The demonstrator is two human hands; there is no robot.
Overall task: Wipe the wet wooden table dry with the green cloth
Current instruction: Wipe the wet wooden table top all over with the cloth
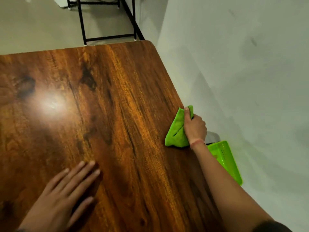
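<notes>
Head view: right hand [194,127] grips the bunched bright-green microfibre cloth [176,131] at the right edge of the glossy brown wood-grain desk [117,97], thumb curled over the cloth's top. Left hand [63,195] lies flat on the desk w/ fingers straight, holding nothing, well apart from the cloth. A green plastic tray [225,161] sits on the floor beside the desk, just behind the right forearm.

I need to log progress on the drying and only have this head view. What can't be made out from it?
- Wetness of the wooden table: glare and blur mask any water film.
- Right hand fingers: curled behind the green cloth at the table's edge.
- Green tray on the floor: partly hidden by the right forearm.
- Left hand: wrist cut off by the frame's bottom edge.
- Table's near and left sides: out of frame.
</notes>
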